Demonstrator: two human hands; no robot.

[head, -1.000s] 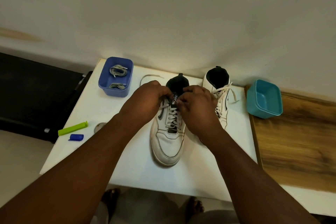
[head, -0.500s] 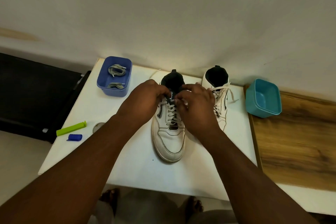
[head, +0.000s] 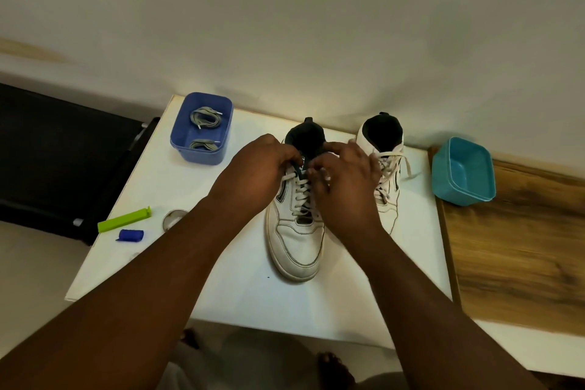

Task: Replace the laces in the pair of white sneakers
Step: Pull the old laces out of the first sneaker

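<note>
Right now both hands are busy at the top of the left sneaker (head: 297, 231), which sits toe toward the person in the middle of the white tabletop (head: 240, 294). The left hand (head: 256, 174) curls its fingers around the old white lace (head: 299, 196) near the top holes, and the right hand (head: 345, 180) pinches the same lace from the other side, likely so it can be loosened and pulled out. The right sneaker (head: 384, 174) stands just beside it, partly behind the right hand, with its own lace hanging loose to the right. The new gray laces (head: 204, 130) wait in the blue tub (head: 190, 149) at the far left, close enough to grab later. A teal tub (head: 462, 187) sits at the far right, maybe for the old laces. A green clip (head: 123, 220) and a small blue cap (head: 131, 235) lie near the left edge
</note>
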